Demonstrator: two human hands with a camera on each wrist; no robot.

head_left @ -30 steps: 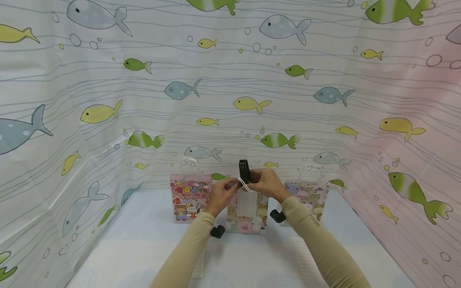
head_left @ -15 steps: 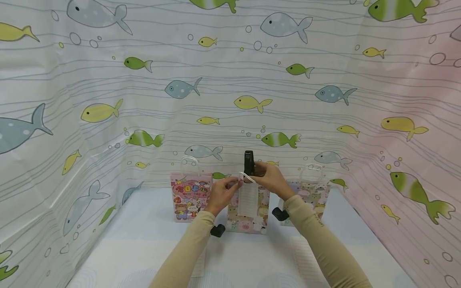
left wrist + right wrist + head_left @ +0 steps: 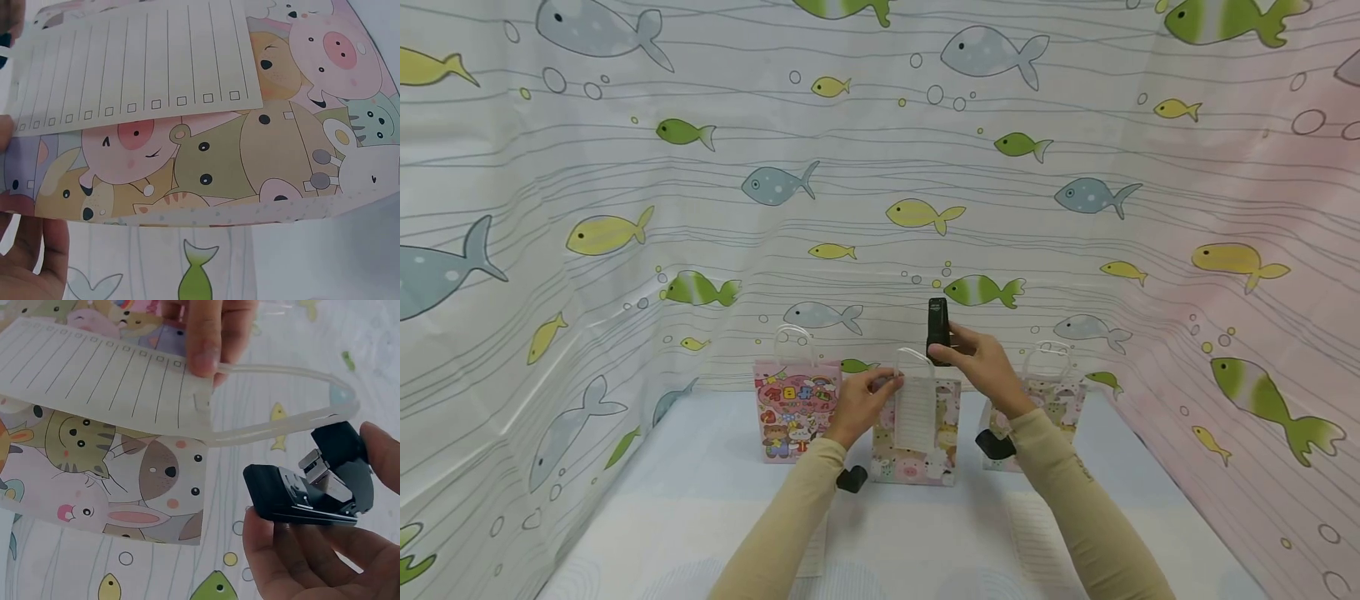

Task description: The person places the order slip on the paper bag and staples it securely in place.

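In the head view my left hand [image 3: 859, 406] pinches a lined checklist sheet [image 3: 915, 417] at the top edge of an animal-print paper gift bag [image 3: 913, 468]. The bag stands upright with its white loop handle [image 3: 281, 430] raised. My right hand [image 3: 988, 371] grips a black stapler [image 3: 937, 325] just right of that handle. Seen from the right wrist, the stapler's jaws are apart, with nothing between them, beside the handle loop. A small mark, like a staple, shows near the top of the sheet. Left thumb and fingers lie on opposite sides of the bag's edge.
A pink gift bag [image 3: 797, 417] stands to the left, and another animal-print bag [image 3: 1067, 408] to the right, partly behind my right arm. Lined sheets [image 3: 1037, 542] lie on the white table [image 3: 917, 550] in front. A fish-print curtain [image 3: 880, 167] encloses the back and sides.
The stapler has come away from the bag's top edge and moved up and right with my right hand. The handle loop has straightened upward. My left hand keeps its place at the edge.
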